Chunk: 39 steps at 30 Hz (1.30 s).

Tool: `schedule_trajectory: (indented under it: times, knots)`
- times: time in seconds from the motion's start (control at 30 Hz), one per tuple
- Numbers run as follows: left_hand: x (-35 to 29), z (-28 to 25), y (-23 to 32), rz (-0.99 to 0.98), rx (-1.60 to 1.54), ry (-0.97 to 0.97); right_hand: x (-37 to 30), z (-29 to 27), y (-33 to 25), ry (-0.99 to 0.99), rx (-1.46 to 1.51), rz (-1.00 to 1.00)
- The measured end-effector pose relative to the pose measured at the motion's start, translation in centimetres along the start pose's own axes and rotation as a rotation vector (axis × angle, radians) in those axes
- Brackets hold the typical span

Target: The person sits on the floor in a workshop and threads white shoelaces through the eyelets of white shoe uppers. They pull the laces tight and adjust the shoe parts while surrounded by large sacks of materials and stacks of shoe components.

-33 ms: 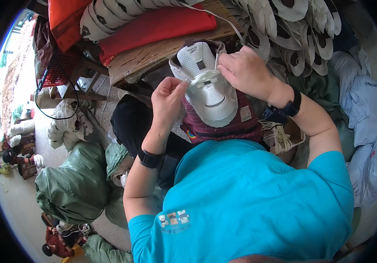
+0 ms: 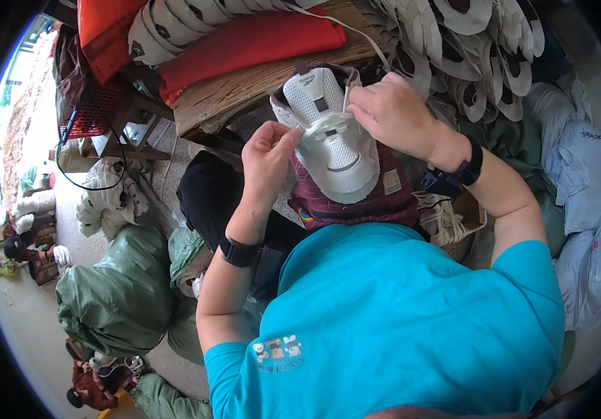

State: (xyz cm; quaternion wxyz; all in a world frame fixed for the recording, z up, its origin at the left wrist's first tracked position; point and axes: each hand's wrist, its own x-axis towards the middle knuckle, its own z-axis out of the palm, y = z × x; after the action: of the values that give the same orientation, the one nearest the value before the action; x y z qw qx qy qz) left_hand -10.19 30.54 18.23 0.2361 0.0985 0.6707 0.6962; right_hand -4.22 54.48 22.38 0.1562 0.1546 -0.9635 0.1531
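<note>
A white shoe upper with a perforated tongue rests over my lap on maroon patterned cloth, its toe toward me. At its right edge my right hand is closed in a pinch on a white shoelace; the lace runs up from the fingers toward the wooden table. Against the left edge of the upper, my left hand is also closed, thumb and forefinger pressed together. What lies between those left fingertips is too small to tell.
Ahead stands a wooden table with red cloth and a row of nested white uppers. More uppers hang at upper right. Loose laces lie by my right side; green sacks are at left, pale sacks at right.
</note>
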Motion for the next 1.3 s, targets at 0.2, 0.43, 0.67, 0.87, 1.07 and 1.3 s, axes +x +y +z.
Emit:
schedule_trajectory:
  times: [0.2, 0.43, 0.67, 0.87, 1.07, 1.3]
  knots:
    - [1.1, 0.2, 2.2, 0.333, 0.807, 0.053, 0.9, -2.2, -0.1, -0.136, -0.238, -0.168]
    - [2.0, -0.5, 4.2, 0.532, 1.151, -0.108, 2.9, -3.2, 1.9, -0.22, -0.067, -0.242]
    - [2.8, -0.3, 5.6, 0.103, 0.856, -0.181, 4.7, -4.0, 3.1, -0.517, 0.139, -0.064]
    - [2.4, -0.1, 2.9, 0.445, 1.047, -0.053, 5.4, -3.0, 3.7, -0.639, 0.309, 0.026]
    - [2.7, -1.8, 5.8, 0.566, 0.898, -0.191, 3.8, -0.1, 2.9, -0.387, 0.597, 0.426]
    - [4.6, -2.9, 6.5, 0.559, 1.122, -0.443, 3.9, -0.9, 1.7, -0.34, 0.895, 0.642]
